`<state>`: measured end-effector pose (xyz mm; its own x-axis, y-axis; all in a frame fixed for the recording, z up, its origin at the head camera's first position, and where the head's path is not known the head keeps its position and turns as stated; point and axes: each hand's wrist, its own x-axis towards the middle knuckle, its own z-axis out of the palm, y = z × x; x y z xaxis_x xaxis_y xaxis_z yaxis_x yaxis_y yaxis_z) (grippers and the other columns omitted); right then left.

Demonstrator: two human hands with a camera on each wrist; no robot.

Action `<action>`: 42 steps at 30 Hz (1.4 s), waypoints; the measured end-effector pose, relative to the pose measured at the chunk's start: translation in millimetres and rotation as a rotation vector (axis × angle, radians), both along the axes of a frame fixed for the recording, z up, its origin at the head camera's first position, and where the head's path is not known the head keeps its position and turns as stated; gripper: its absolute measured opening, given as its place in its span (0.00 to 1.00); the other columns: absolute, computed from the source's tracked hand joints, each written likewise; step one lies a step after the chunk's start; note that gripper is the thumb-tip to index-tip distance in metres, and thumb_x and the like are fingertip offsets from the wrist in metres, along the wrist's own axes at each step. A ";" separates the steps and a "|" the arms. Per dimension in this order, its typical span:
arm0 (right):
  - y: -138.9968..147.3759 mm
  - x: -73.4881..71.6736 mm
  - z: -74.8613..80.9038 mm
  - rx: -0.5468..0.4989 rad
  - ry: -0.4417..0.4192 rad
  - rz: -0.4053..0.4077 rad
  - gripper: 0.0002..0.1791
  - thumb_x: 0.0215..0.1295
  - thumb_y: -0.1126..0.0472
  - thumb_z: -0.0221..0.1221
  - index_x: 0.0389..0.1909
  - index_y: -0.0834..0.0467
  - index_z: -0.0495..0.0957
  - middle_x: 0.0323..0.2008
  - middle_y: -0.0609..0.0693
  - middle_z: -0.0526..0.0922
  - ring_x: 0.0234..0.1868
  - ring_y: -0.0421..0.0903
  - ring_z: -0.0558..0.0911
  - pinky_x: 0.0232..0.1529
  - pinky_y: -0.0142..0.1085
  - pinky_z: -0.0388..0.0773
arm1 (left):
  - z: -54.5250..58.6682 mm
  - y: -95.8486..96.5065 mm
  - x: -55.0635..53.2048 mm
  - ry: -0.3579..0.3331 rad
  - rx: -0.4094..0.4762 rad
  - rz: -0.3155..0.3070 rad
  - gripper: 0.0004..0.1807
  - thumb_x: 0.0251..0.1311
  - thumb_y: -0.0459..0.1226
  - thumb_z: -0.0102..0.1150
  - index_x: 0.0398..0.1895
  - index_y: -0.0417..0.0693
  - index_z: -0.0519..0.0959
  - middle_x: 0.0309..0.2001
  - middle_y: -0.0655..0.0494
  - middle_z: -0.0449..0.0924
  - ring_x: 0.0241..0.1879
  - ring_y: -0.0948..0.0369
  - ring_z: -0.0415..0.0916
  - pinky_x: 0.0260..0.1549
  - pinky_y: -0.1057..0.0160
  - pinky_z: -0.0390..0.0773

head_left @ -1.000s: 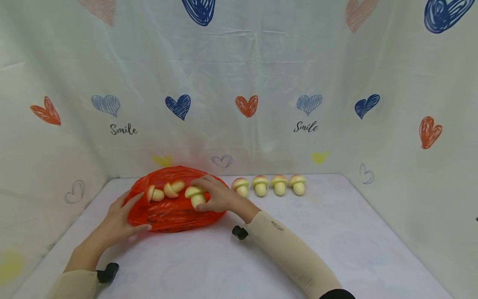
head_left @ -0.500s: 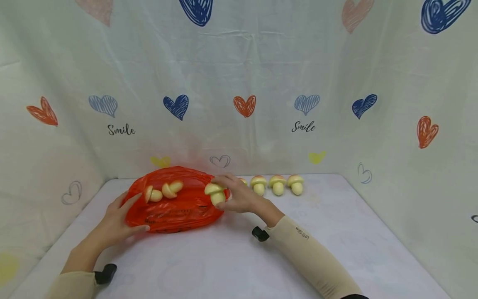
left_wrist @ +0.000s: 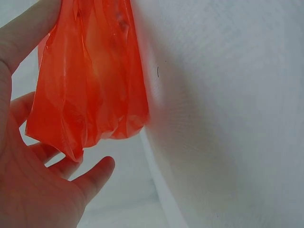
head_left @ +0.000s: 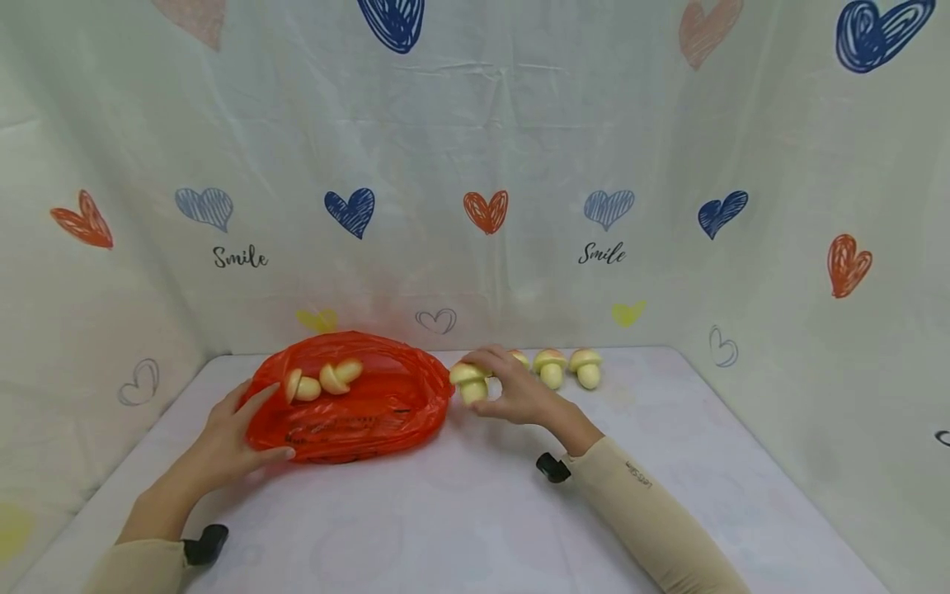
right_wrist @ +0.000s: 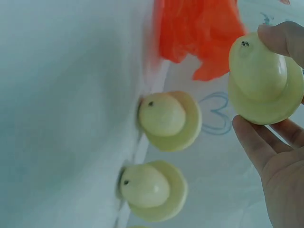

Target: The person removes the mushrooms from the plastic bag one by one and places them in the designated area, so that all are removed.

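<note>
A red plastic bag [head_left: 416,421] lies at the left of the table with its mouth toward me. Two cream toy mushrooms with pinkish-tan caps, a left one [head_left: 308,389] and a right one [head_left: 347,371], lie inside. At the bag's left end my left hand [head_left: 226,437] touches it, fingers spread along the side and thumb in front. Just right of the bag, my right hand [head_left: 519,392] holds another toy mushroom [head_left: 469,381] between thumb and fingers. The right wrist view shows this held mushroom [right_wrist: 259,78] raised, with the fingers beneath it.
At the back edge stand more toy mushrooms in a row: a middle one [head_left: 550,368], a right one [head_left: 585,368] and one [head_left: 518,356] partly hidden by the right hand. The white table [head_left: 475,511] meets a heart-printed curtain [head_left: 416,272].
My right hand has moved right with the mushroom, from over the bag to beside its right end, uncovering the bag's mouth. The left hand has stayed at the bag's left end.
</note>
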<state>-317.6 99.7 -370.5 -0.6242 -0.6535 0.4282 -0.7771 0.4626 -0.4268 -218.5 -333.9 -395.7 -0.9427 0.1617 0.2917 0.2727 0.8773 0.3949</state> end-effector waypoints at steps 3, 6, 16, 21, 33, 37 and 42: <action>8.1 -3.4 -5.6 0.005 0.001 -0.026 0.33 0.51 0.56 0.69 0.61 0.48 0.71 0.56 0.41 0.69 0.57 0.39 0.69 0.57 0.40 0.72 | 1.0 1.1 1.0 -0.015 -0.001 0.008 0.56 0.41 0.52 0.74 0.71 0.41 0.55 0.67 0.26 0.44 0.61 0.28 0.46 0.48 0.23 0.59; 15.1 -5.5 -10.2 0.009 -0.023 -0.061 0.34 0.51 0.55 0.69 0.62 0.49 0.71 0.55 0.43 0.69 0.55 0.39 0.69 0.56 0.40 0.72 | 2.2 1.8 1.4 -0.021 0.000 0.010 0.56 0.41 0.52 0.74 0.71 0.40 0.54 0.67 0.26 0.43 0.62 0.28 0.46 0.48 0.23 0.59; 27.3 -11.8 -20.9 0.032 -0.030 -0.101 0.34 0.50 0.55 0.70 0.60 0.52 0.71 0.53 0.45 0.70 0.52 0.41 0.71 0.54 0.40 0.73 | 3.5 1.8 0.8 -0.021 -0.001 0.009 0.56 0.41 0.52 0.74 0.71 0.40 0.55 0.67 0.25 0.43 0.62 0.28 0.45 0.48 0.23 0.59; 30.2 -14.5 -24.9 0.047 -0.049 -0.105 0.34 0.49 0.56 0.71 0.59 0.53 0.71 0.53 0.46 0.69 0.52 0.42 0.71 0.54 0.41 0.72 | 2.6 0.6 1.1 -0.003 0.000 0.004 0.56 0.41 0.52 0.74 0.71 0.41 0.55 0.67 0.26 0.44 0.61 0.28 0.46 0.48 0.23 0.58; 33.1 -13.1 -29.7 0.134 -0.064 -0.130 0.33 0.49 0.55 0.70 0.59 0.53 0.71 0.56 0.49 0.69 0.56 0.45 0.70 0.58 0.44 0.71 | 1.2 0.7 -1.3 0.008 0.008 0.003 0.56 0.40 0.51 0.75 0.71 0.41 0.55 0.67 0.26 0.44 0.61 0.28 0.46 0.48 0.23 0.58; 32.9 -12.4 -30.0 0.151 -0.056 -0.137 0.32 0.49 0.55 0.70 0.57 0.52 0.71 0.55 0.49 0.70 0.56 0.44 0.70 0.57 0.43 0.71 | 0.2 1.1 -0.8 0.014 0.002 0.003 0.56 0.41 0.51 0.75 0.71 0.41 0.55 0.67 0.26 0.45 0.61 0.28 0.47 0.47 0.23 0.59; 32.5 -12.2 -30.0 0.176 -0.049 -0.142 0.32 0.49 0.54 0.69 0.58 0.52 0.71 0.55 0.49 0.69 0.56 0.44 0.69 0.57 0.42 0.71 | 0.2 1.2 1.1 0.015 0.000 0.004 0.56 0.40 0.51 0.75 0.70 0.41 0.56 0.67 0.26 0.45 0.61 0.28 0.47 0.47 0.23 0.60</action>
<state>-329.9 132.2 -400.5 -0.7323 -0.6197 0.2824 -0.6794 0.6365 -0.3651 -217.4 -332.7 -395.6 -0.9389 0.1585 0.3054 0.2754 0.8783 0.3908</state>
